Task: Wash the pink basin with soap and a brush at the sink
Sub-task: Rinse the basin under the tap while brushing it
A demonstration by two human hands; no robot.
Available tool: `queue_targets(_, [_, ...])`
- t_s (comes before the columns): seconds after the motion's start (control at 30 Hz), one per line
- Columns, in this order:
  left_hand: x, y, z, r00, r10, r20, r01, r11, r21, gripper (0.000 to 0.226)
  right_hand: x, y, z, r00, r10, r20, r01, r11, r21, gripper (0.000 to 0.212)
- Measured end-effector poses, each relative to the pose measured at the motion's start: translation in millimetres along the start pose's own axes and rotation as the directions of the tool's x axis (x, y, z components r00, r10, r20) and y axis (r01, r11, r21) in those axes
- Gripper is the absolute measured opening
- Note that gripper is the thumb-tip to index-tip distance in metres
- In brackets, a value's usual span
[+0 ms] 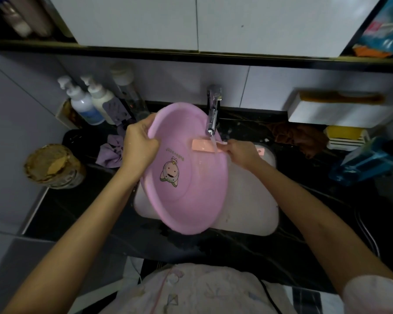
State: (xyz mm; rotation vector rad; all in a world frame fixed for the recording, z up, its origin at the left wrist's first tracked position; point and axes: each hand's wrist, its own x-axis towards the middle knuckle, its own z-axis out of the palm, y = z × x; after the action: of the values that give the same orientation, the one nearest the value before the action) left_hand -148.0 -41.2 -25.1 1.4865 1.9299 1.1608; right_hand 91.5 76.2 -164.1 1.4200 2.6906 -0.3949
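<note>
Pink basin (186, 177) tilted over the white sink (254, 200), inner face toward you, cartoon print showing. Your left hand (140, 143) grips its far-left rim, fingers curled over the edge. Your right hand (243, 152) sits just beside the basin's right rim, fingers closed round the end of a pink brush (204, 145). Brush head lies across the basin's upper right interior, directly under the chrome tap (212, 114); running water lands on it. Basin's lower edge near the sink's front; contact cannot be told
</note>
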Motion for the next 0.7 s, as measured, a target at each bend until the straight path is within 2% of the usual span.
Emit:
queue_targets(0.13, [2.4,-4.5,0.6,1.0,-0.002,0.008,0.003,1.0,-0.013,0.078,5.7,-2.0,-10.8,0.994,-0.104,0.024,0.107,0.978,-0.181,0.046])
queue_targets(0.23, [1.8,-5.9,0.5,1.0,-0.012,-0.001,0.012,1.0,-0.013,0.078,5.0,-4.4,-13.7,0.988,-0.148,-0.038,0.139,0.973,-0.187,0.067])
queue_targets(0.3, [0.9,-4.6,0.4,1.0,-0.009,-0.002,0.009,1.0,-0.012,0.077,6.7,-5.2,-15.1,0.992,-0.123,0.031,0.127,0.964,-0.234,0.05])
queue_targets(0.33, [1.0,-3.8,0.3,1.0,-0.007,-0.003,0.007,1.0,-0.013,0.077,8.5,-5.3,-14.5,0.993,-0.113,0.044,0.12,0.964,-0.237,0.044])
queue_targets(0.43, [1.8,-4.8,0.2,1.0,-0.003,0.008,0.003,1.0,-0.001,0.077,11.3,-1.9,-13.6,0.995,-0.096,-0.015,0.092,0.981,-0.171,0.049])
queue_targets(0.57, [0.7,-7.6,-0.5,1.0,0.005,0.013,-0.005,1.0,-0.001,0.076,9.9,12.1,-12.2,0.982,-0.125,0.143,0.156,0.961,-0.228,0.047])
queue_targets(0.67, [-0.2,-9.3,-1.2,1.0,0.007,0.024,-0.007,1.0,-0.019,0.077,-3.5,29.0,-13.8,0.994,-0.09,0.06,0.099,0.98,-0.171,0.045])
queue_targets(0.7, [-0.5,-10.2,-1.9,1.0,0.005,0.021,-0.004,1.0,-0.025,0.077,-7.4,33.5,-11.1,0.993,-0.075,0.093,0.088,0.985,-0.146,0.043])
